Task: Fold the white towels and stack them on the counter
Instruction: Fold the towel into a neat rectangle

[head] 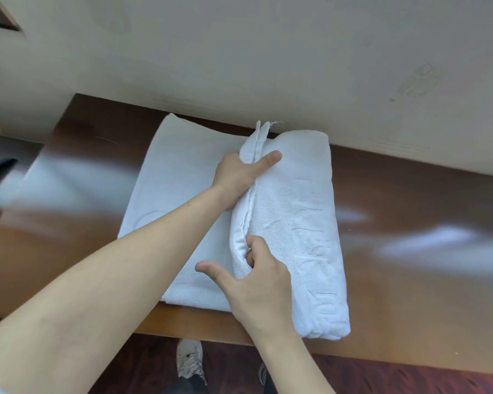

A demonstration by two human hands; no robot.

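White towel [302, 223] on the brown wooden worktop [410, 217], against the far wall [268, 66], its right part folded over thickly. The left hand [236, 177] pinches the doubled hem at the far end. The right hand [256, 288], thumb spread, curls its fingers into the near hem.

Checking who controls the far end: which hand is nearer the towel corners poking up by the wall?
Left. The left hand grips the towel just below those corners; the right hand holds the same edge farther back, nearer the camera.
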